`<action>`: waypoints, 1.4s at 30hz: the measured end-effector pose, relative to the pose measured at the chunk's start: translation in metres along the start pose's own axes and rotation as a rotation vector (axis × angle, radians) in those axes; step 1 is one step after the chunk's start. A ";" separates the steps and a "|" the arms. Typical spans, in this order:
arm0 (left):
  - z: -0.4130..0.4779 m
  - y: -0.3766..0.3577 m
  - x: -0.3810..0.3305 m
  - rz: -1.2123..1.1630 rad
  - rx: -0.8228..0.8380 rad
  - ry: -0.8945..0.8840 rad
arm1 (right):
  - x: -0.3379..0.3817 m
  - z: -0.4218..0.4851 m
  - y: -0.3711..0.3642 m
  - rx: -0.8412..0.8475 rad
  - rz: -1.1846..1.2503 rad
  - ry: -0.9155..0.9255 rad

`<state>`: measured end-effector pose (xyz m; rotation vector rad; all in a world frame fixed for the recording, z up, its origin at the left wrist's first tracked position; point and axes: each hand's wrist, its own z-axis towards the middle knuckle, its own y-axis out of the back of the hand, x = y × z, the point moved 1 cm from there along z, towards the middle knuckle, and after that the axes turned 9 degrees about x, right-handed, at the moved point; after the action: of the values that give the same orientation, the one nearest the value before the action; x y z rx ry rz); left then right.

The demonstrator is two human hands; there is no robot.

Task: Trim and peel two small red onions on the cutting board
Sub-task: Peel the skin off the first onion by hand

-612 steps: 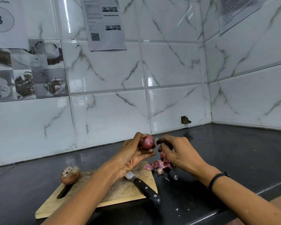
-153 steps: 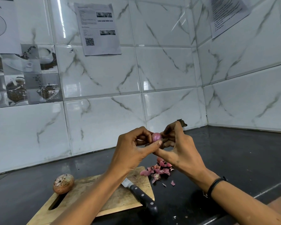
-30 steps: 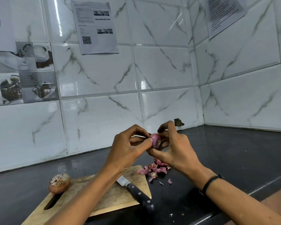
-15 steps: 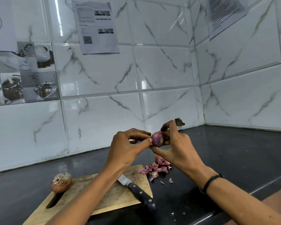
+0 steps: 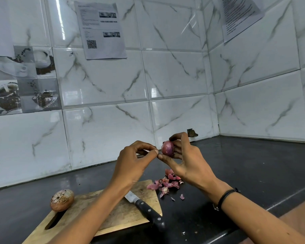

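A person's two hands are raised together over a dark counter (image 5: 253, 173). The right hand (image 5: 188, 164) holds a small red onion (image 5: 167, 147), shiny and mostly bare of skin, gripped between the thumb below and the curled fingers above and behind. The left hand (image 5: 136, 161) sits just beside it, fingers curled, with thumb and forefinger pressed together; whether they pinch a scrap of skin cannot be made out. Its thumb tip nearly meets the right thumb. Below the right hand lies a small heap of pink onion skins (image 5: 165, 184). Under the left forearm is a wooden cutting board (image 5: 123, 213) with a black-handled knife (image 5: 144, 207) lying across its right corner. A second onion (image 5: 62, 199), papery brown skin on, rests at the board's far-left corner, well away from both hands.
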<state>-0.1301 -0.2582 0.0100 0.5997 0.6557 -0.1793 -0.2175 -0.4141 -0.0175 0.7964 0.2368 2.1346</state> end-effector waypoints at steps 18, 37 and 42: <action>-0.006 -0.001 -0.009 0.080 0.131 -0.278 | 0.012 0.000 0.007 0.212 0.455 -0.172; -0.005 0.003 -0.011 0.030 0.109 -0.232 | 0.003 0.003 0.007 0.245 0.735 -0.297; -0.006 0.002 -0.012 0.033 0.141 -0.249 | 0.005 0.002 0.008 0.250 0.714 -0.305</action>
<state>-0.1418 -0.2537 0.0145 0.7101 0.3936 -0.2662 -0.2240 -0.4157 -0.0100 1.5121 0.0554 2.6160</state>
